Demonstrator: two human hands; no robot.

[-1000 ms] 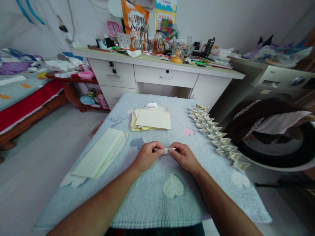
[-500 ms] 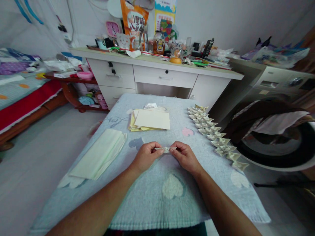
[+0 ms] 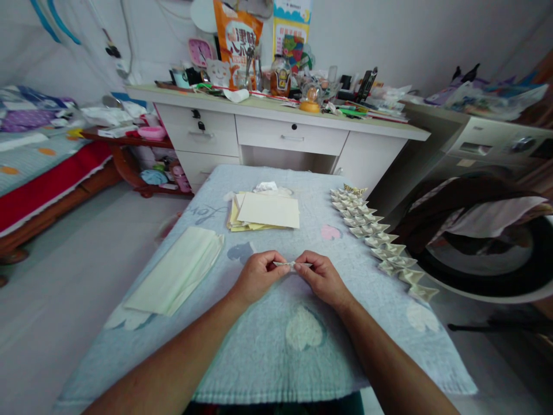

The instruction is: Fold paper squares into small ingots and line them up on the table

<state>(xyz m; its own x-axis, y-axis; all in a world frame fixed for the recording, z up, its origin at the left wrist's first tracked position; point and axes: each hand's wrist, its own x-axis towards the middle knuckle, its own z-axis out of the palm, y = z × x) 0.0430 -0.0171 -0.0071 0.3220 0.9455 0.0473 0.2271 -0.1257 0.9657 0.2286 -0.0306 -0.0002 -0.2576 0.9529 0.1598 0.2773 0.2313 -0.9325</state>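
A small folded piece of pale paper (image 3: 292, 264) is pinched between my two hands, just above the cloth-covered table (image 3: 259, 357). My left hand (image 3: 260, 275) grips its left end, thumb on top; my right hand (image 3: 320, 276) grips the right end the same way. The fingers cover much of the paper, so its exact shape is hidden. To the right, a long row of folded paper pieces with pointed ends (image 3: 375, 227) runs from the far side towards me. Pale green sheets (image 3: 175, 274) lie in a stack on the left. Beyond my hands sits a pile of cream and yellow sheets (image 3: 270, 210).
A crumpled white tissue (image 3: 265, 186) lies behind the paper pile. Behind the table stands a white desk (image 3: 291, 135) crowded with jars and small items. A washing machine (image 3: 488, 144) with its door open is at the right, a bed (image 3: 47, 167) at the left.
The thumbs have come closer together along the folded paper, covering more of its middle. The whole view has shifted slightly; the stacks and the row stay in place.
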